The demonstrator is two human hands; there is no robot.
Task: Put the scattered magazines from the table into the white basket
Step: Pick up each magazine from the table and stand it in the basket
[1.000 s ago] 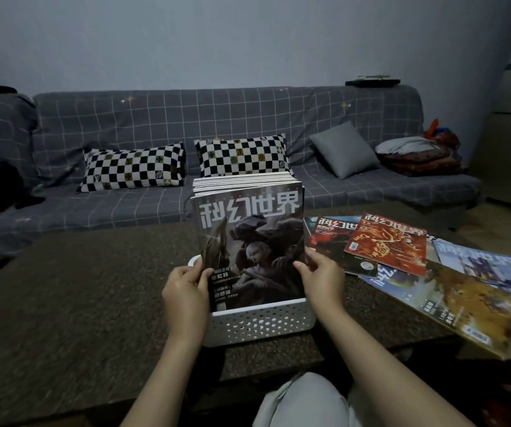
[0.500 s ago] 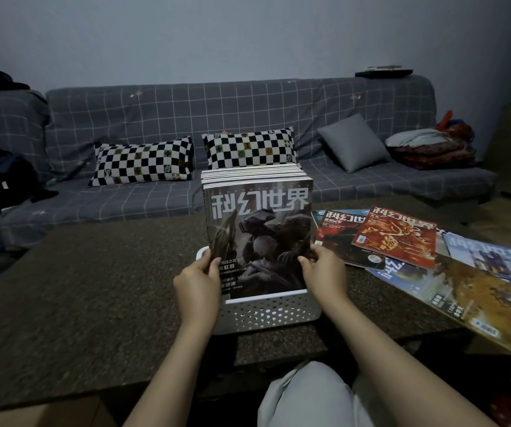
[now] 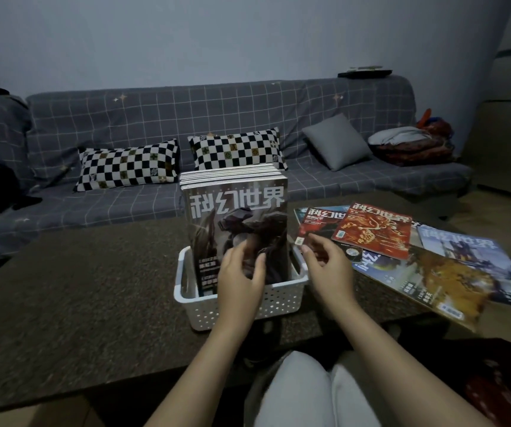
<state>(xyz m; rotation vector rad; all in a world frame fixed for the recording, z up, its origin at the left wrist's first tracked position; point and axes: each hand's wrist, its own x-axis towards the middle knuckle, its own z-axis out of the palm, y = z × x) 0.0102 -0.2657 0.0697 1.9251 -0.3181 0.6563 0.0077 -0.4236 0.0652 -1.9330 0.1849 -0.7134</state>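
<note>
Nearby, five scattered magazines (image 3: 374, 231) beside one white basket (image 3: 282, 300)

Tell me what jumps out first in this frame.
A thick row of magazines stands upright in the white basket at table centre, with the left hand in front of the grey cover. To its right, loose magazines fan out across the table.

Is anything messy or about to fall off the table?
Yes. The loose magazines lie in a crooked, overlapping pile, and the yellow magazine sticks out past the table edge, so it might slip. The ones in the white basket stand neatly.
</note>
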